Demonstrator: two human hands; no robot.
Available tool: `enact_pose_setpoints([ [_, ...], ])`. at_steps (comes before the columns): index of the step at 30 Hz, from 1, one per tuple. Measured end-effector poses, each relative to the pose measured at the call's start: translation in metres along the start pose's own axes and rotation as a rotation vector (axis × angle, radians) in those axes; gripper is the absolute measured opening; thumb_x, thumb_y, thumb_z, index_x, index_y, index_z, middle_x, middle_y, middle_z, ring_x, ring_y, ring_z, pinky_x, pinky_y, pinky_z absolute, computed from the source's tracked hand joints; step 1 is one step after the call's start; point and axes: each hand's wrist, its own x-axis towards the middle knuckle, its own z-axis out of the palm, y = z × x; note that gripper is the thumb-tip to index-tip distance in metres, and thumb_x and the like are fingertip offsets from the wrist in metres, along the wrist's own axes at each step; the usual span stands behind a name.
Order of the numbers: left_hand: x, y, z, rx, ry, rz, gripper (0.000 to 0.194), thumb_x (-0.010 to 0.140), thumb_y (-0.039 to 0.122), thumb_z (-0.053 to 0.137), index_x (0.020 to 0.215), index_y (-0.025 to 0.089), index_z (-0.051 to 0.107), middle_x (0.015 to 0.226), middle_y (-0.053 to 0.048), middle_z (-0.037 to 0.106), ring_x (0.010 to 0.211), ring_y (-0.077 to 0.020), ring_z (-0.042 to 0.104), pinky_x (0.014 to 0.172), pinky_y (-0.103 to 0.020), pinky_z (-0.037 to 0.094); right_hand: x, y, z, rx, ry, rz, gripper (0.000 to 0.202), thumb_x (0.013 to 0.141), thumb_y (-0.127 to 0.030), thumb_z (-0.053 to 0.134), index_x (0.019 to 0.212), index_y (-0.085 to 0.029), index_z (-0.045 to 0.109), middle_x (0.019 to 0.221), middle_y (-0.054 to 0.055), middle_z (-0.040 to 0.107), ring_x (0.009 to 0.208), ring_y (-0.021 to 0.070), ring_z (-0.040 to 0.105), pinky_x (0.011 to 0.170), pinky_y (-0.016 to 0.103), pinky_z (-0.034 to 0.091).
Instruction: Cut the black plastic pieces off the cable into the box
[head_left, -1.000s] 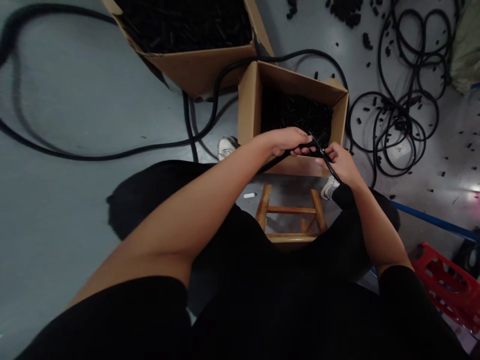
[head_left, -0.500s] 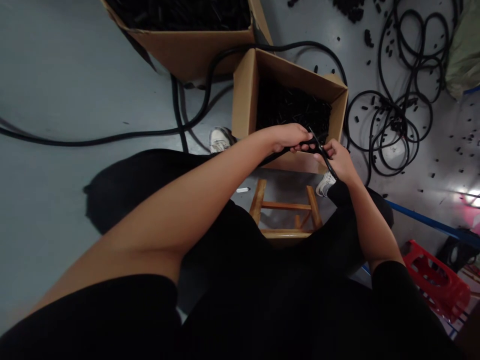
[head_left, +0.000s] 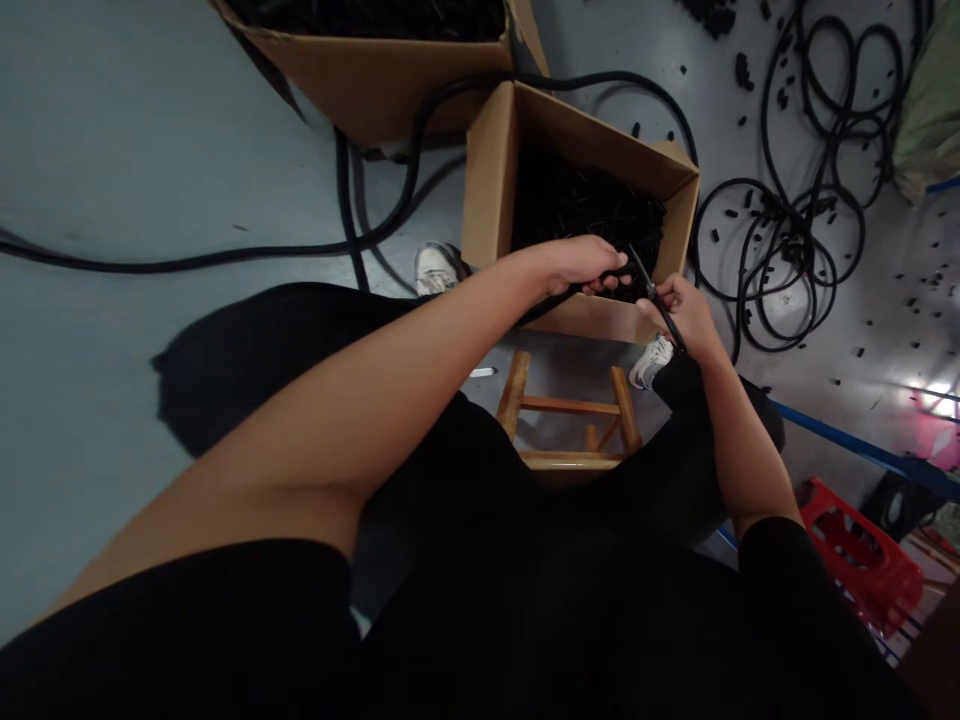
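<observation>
Over the near edge of an open cardboard box (head_left: 487, 190), my left hand (head_left: 589, 264) is closed around a black rubber hose (head_left: 555, 302). The hose's end pokes out just past the fingertips, to the right. My right hand (head_left: 690, 320) grips black-handled scissors (head_left: 649, 290), their blades pointing up and left, close to the hose end with a small gap visible. Whether the blades are parted is hard to make out. Many short black cut pieces (head_left: 577, 205) lie inside the box below my hands.
A second cardboard box (head_left: 375, 80) of black pieces stands behind, left. Long hose (head_left: 247, 255) runs across the floor, and coiled hose (head_left: 787, 250) lies right among scattered pieces. A wooden stool (head_left: 570, 406) is beneath me; a red plastic stool (head_left: 855, 560) lies at lower right.
My right hand and the scissors have shifted slightly right, away from the hose end. My left hand still grips the hose in nearly the same place. The view has tilted slightly.
</observation>
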Motion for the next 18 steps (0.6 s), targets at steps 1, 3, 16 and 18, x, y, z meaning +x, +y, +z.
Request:
enact_pose_setpoints([
  [1,0.001,0.001,-0.005,0.023,0.04,0.03,0.042,0.12,0.013,0.051,0.082,0.015,0.068,0.07,-0.001,0.052,0.056,-0.0093,0.04,0.058,-0.025,0.03,-0.001,0.0,-0.002,0.015,0.015,0.02,0.083,0.069,-0.095,0.094,0.094,-0.028,0.05,0.071,-0.006,0.052,0.063,0.0146,0.05,0.058,0.029,0.037],
  [3,0.004,0.002,-0.013,0.064,0.103,0.085,0.038,0.12,0.013,0.052,0.084,0.016,0.067,0.075,-0.001,0.057,0.062,-0.0103,0.048,0.064,-0.025,0.038,-0.002,0.0,-0.003,0.045,0.025,0.06,0.086,0.067,-0.096,0.094,0.097,-0.029,0.05,0.07,-0.007,0.053,0.057,0.015,0.053,0.054,0.03,0.038],
  [16,0.013,-0.019,-0.009,0.417,0.092,0.159,0.029,0.107,0.046,0.071,0.103,0.018,0.078,0.09,-0.009,0.074,0.082,-0.0232,0.068,0.079,-0.035,0.052,0.007,0.023,0.011,0.093,0.032,-0.008,0.08,0.077,-0.08,0.1,0.115,-0.028,0.053,0.095,-0.001,0.068,0.086,0.0216,0.072,0.08,0.041,0.066],
  [18,0.01,-0.028,0.01,0.365,0.04,0.168,0.035,0.109,0.053,0.071,0.107,0.018,0.077,0.094,-0.011,0.078,0.084,-0.0249,0.071,0.078,-0.035,0.054,0.007,0.024,0.019,0.091,0.014,-0.054,0.077,0.078,-0.067,0.102,0.125,-0.026,0.057,0.114,0.007,0.073,0.108,0.0275,0.076,0.098,0.048,0.069],
])
